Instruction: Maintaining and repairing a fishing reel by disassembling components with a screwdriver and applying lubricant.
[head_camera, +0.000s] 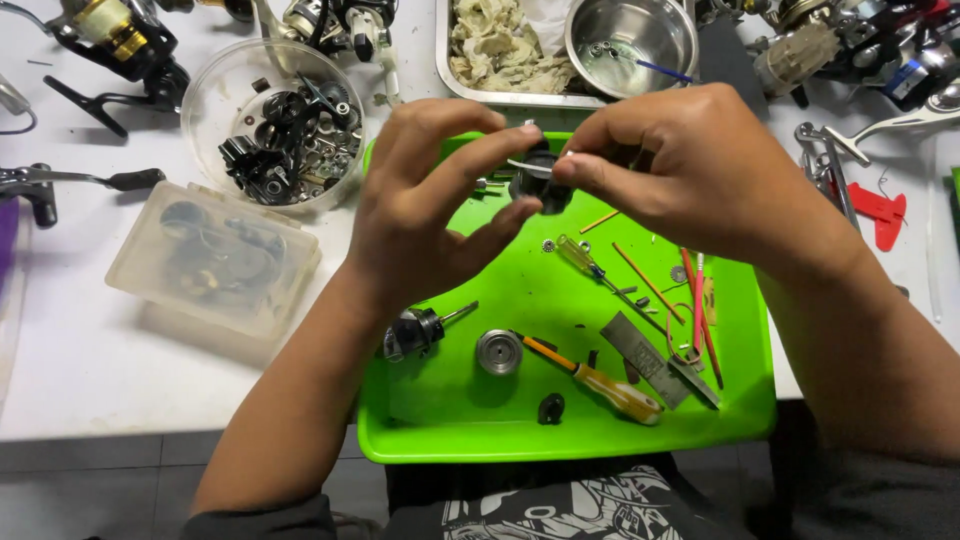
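From the head view, both hands meet above the far end of a green tray (450, 420) on the white worktop (90, 370). The left hand (420, 215) curls its fingers (500, 145) round a small black reel part (542, 185), pinching it. The right hand (680, 165) has its fingers closed on a thin silver piece (530, 166) touching that part. On the tray lie a yellow screwdriver (600, 385), a metal spool (498, 351) and a red tool (697, 300). A clear bowl (215, 85) of parts stands to the left.
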